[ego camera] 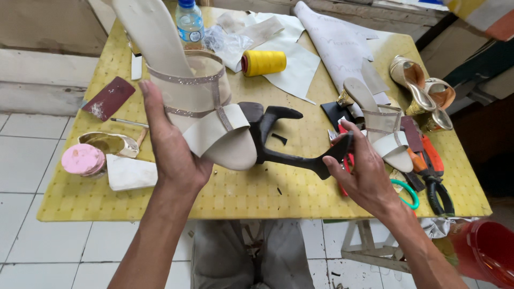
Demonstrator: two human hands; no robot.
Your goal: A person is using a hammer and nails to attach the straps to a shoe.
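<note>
My left hand (170,144) holds a cream high-heeled sandal (190,91) with clear, glitter-edged straps, sole tilted up toward me. The sandal's toe rests over a black shoe-shaped tool (284,139) with a long dark bar. My right hand (364,171) grips the right end of that black tool above the yellow table (257,192). Another cream sandal with clear straps (377,120) lies just beyond my right hand.
A yellow thread spool (263,62), water bottle (190,22), cream material sheets (289,59), gold sandals (423,91), orange-handled pliers (428,160), a pink round tin (83,159) and sandpaper (110,98) crowd the table. A red bucket (484,251) stands at lower right.
</note>
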